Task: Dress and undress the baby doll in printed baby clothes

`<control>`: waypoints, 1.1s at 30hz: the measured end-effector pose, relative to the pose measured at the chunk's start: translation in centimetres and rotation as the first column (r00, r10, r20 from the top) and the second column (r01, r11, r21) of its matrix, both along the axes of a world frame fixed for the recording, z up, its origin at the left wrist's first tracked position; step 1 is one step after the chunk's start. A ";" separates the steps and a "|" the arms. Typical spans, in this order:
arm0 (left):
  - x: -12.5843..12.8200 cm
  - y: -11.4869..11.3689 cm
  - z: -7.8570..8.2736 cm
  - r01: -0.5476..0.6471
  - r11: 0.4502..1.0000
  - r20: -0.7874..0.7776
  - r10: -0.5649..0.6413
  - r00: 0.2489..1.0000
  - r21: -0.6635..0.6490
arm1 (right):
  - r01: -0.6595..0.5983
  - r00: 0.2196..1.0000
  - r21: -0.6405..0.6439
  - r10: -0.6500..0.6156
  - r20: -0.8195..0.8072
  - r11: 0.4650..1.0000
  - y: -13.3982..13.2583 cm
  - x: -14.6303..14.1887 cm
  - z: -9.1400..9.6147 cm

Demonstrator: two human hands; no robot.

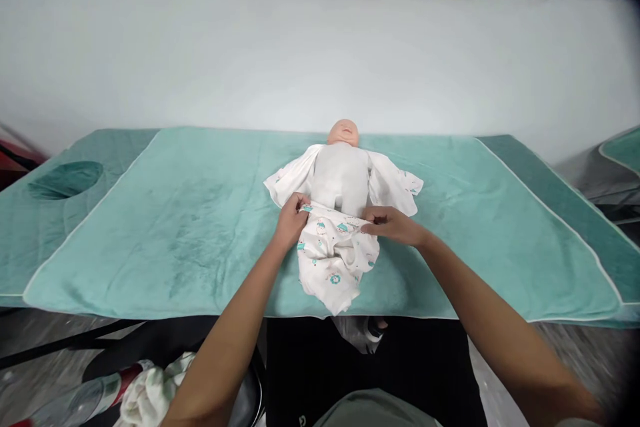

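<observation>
A baby doll (343,170) lies on its back on a teal towel (200,227), head toward the wall. A white printed garment (334,257) covers its legs, and an open white top (395,183) is spread beside its torso. My left hand (291,219) pinches the garment's upper edge at the doll's left hip. At the right hip, my right hand (393,223) grips that same edge with closed fingers.
The towel covers a long table (550,180) against a white wall (320,60). A round face hole (65,178) shows at the table's left end. Below the front edge sit a stool with a crumpled cloth (150,393) and a bottle (75,403).
</observation>
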State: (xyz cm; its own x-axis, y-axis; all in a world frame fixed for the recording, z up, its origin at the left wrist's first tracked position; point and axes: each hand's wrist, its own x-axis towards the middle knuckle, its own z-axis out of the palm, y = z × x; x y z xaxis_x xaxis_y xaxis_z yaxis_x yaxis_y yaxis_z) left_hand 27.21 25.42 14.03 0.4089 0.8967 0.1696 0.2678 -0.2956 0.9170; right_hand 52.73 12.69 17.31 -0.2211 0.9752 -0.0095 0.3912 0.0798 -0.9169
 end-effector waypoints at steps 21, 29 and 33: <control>2.9 5.2 0.3 -0.144 0.974 -0.022 0.150 0.988 0.176 | 0.455 0.665 0.534 -0.671 0.329 0.713 9.9 1.5 -2.3; 5.7 9.9 -2.4 -0.064 0.998 0.141 0.063 0.988 0.001 | 0.666 0.744 0.285 -0.640 -0.191 0.689 11.3 1.6 -4.4; 4.5 9.9 -1.9 0.074 0.997 0.169 -0.069 0.983 -0.022 | 0.473 0.881 0.331 -0.446 -0.158 0.817 10.6 2.4 -3.4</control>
State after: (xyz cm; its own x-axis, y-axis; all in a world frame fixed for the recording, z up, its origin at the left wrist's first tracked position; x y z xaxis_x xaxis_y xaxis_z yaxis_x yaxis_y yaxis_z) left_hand 31.74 35.31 12.17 0.4401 0.8714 0.2167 0.0883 -0.2822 0.9553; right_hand 55.13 23.30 13.91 0.2664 0.8986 0.3487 0.3991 0.2265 -0.8885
